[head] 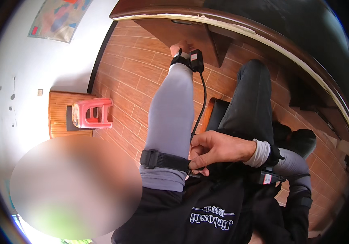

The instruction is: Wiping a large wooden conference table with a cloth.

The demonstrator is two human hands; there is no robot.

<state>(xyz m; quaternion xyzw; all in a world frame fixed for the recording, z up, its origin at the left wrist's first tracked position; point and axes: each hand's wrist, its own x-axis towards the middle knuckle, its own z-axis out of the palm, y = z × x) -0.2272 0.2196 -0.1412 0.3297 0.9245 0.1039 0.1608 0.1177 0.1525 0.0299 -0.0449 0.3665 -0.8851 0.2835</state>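
Observation:
My left arm stretches forward in a light grey sleeve, and my left hand [180, 47] is near the brown desk panel; its fingers are too hidden to tell their pose. Around that wrist sits a black strap [177, 60] with a small black box [196, 61], from which a black cable [204, 100] runs back along the arm. A black hook-and-loop armband [168, 161] circles the upper left arm. My right hand [217, 151] pinches the armband's inner end between thumb and fingers. A similar strap [274, 155] and box [266, 177] are on my right wrist.
A dark desk [223, 13] with a pale, worn edge curves across the front. A pink plastic stool [101, 113] stands by the white wall at left. The seat of a black chair [218, 113] shows beside my leg. A blurred oval covers the lower left.

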